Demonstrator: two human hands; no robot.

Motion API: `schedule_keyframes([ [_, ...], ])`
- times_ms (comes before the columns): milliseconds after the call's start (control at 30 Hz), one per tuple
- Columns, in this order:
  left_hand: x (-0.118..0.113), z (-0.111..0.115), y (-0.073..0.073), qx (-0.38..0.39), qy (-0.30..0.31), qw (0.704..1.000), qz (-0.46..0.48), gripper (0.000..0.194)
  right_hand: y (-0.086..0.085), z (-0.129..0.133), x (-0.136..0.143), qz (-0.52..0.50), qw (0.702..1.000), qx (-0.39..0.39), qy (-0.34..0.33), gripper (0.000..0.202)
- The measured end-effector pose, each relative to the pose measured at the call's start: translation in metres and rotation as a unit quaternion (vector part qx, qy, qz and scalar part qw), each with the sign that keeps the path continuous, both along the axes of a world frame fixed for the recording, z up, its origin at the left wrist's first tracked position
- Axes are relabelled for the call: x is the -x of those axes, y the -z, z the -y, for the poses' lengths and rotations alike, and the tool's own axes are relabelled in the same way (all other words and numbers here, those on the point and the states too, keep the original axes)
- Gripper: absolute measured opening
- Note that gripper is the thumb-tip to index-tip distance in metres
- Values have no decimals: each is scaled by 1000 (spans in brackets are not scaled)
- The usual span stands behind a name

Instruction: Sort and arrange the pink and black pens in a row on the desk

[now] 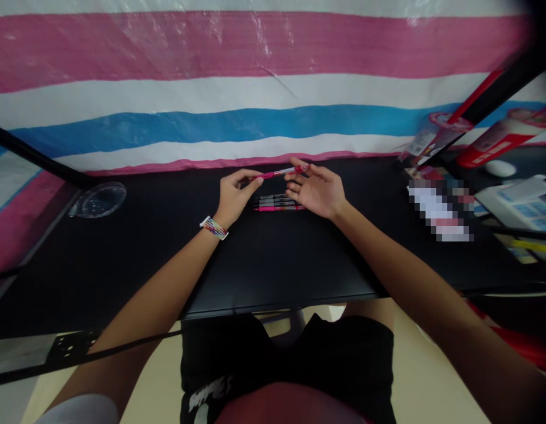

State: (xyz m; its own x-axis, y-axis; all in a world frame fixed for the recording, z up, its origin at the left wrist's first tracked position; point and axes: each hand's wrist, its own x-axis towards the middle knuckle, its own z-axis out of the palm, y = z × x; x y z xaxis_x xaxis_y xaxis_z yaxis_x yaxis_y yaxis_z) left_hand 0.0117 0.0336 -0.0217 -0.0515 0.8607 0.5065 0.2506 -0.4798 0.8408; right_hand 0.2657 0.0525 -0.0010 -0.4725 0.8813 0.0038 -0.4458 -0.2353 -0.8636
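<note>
A pink pen [279,172] is held up over the black table, tilted slightly up to the right. My left hand [237,191], with a colourful woven band on its wrist, pinches the pen's left end between thumb and fingers. At the pen's right end my right hand [319,187] has its palm turned up, with the tip between thumb and index finger and the other fingers loosely bent. Below the held pen, several pens [275,202] lie side by side on the table, black ones behind and a pink one in front. Their right ends are hidden behind my right hand.
A clear round plastic lid [100,200] lies at the left. Toward the right stand a clear cup [436,138] with a red straw and a red-and-white cup [497,141]. A white rounded object [500,169] and packets [526,203] lie near them. A striped sheet [255,53] hangs behind the table.
</note>
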Motion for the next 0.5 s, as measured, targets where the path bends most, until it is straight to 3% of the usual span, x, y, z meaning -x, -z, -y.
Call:
schedule_keyframes([
  [233, 0, 3, -3, 3, -7, 1000, -8, 26, -2, 0, -2, 3, 1000, -19, -8, 50],
  [500, 0, 2, -2, 7, 2, 1000, -4, 30, 1, -2, 0, 4, 1000, -7, -5, 41],
])
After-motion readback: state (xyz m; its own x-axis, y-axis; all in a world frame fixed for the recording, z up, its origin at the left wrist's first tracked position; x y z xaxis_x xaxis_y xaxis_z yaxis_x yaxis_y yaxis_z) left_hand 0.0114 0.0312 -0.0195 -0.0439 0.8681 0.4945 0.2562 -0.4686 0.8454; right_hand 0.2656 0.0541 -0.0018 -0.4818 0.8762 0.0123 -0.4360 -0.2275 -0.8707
